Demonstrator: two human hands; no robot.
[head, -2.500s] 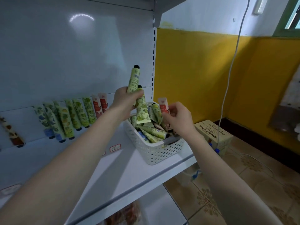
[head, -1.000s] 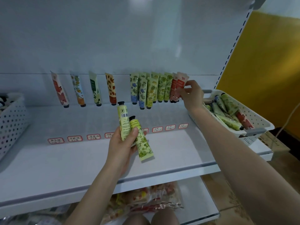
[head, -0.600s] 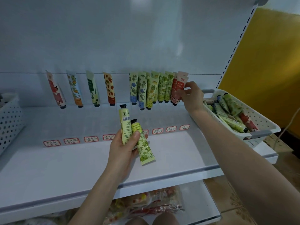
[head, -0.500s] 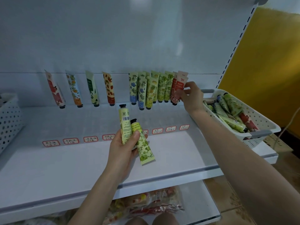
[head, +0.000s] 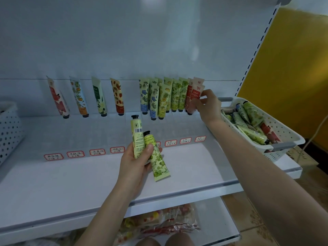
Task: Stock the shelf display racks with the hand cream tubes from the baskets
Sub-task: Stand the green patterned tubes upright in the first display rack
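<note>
Our left hand (head: 133, 166) grips two green tubes (head: 138, 137) over the white shelf (head: 71, 176); right hand (head: 209, 106) pinches a red tube (head: 194, 96), yellow wall (head: 292, 59) beyond.

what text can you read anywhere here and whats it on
"ONI": capitals, only partly legible, on the green leaf-print tube in the left hand.
Barcode, digits unreadable: pale yellow tube in that hand.
Handwriting on the red-bordered shelf labels: too blurred.
White print on the red tube pinched by the right hand: too small.
</note>
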